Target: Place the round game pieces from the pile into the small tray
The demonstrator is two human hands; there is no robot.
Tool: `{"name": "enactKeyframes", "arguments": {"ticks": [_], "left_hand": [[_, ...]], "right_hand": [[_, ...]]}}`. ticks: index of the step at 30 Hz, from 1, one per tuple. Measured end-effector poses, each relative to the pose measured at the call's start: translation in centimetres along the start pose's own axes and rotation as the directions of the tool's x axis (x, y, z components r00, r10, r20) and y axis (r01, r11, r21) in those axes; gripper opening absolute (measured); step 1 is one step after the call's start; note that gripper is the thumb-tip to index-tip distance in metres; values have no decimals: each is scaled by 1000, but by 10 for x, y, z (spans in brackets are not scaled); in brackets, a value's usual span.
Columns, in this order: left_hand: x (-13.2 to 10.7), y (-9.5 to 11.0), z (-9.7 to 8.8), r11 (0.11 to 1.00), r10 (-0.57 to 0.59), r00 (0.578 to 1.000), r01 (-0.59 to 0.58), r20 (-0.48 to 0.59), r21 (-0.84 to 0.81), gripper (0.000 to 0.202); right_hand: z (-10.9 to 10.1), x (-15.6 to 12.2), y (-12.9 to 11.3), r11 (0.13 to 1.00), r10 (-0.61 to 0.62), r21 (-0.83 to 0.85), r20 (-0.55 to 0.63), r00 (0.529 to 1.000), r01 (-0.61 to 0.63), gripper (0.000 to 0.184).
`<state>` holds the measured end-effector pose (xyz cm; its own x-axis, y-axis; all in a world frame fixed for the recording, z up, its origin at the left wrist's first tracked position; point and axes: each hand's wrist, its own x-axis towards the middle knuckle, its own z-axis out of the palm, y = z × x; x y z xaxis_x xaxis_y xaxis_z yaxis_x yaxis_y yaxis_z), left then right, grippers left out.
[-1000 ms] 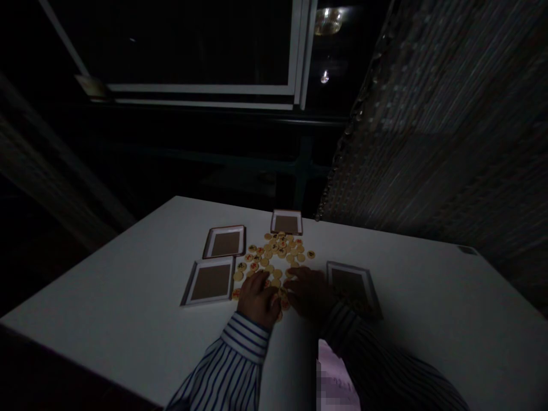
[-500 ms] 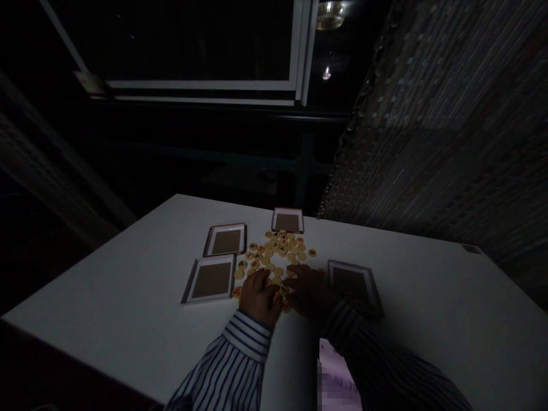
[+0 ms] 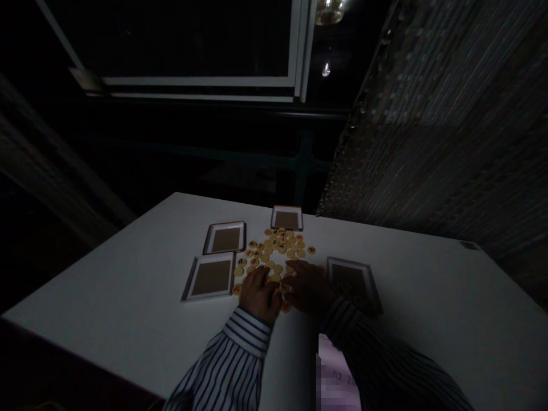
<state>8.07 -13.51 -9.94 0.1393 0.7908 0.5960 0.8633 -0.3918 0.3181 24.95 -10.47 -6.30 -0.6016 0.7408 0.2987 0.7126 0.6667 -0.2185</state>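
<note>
A pile of Chinese chess pieces [image 3: 282,244], round pale discs, some with red or black characters, lies on the white table [image 3: 141,285]. My left hand [image 3: 261,292] rests palm down at the near side of the pile, fingers forward over the pieces and thumb apart. Opposite it, my right hand [image 3: 309,286] lies palm down in shadow, fingers apart and pointing left, touching pieces. Between the hands lie a few discs, one a red-marked piece [image 3: 285,306]. Neither hand lifts a piece; those under the palms are hidden.
Shallow trays surround the pile: a near-left tray [image 3: 209,278], a far-left tray [image 3: 225,238], a back tray [image 3: 286,218] and a right tray [image 3: 354,282] holding several pieces in shadow. A lit screen [image 3: 338,377] shows beneath my right forearm. A bead curtain [image 3: 428,125] hangs behind.
The view has shifted very slightly. My hands stay in almost the same place over the pieces, and the trays have not moved.
</note>
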Motion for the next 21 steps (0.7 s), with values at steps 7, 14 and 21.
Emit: {"name": "enactKeyframes", "arguments": {"ticks": [7,14,21], "left_hand": [[0,0,0,1000,8,1000,-8,2,-9,19],[1,-2,0,1000,-2,1000,1,-20,-30,21],[6,0,-6,990,-61,998,60,-2,-127,23]], "right_hand": [[6,0,3,999,-23,-23,-31,999,22,29],[2,2,0,998,-58,-18,-82,995,57,21],[-12,7,-7,996,-87,1,-150,985,88,18]]}}
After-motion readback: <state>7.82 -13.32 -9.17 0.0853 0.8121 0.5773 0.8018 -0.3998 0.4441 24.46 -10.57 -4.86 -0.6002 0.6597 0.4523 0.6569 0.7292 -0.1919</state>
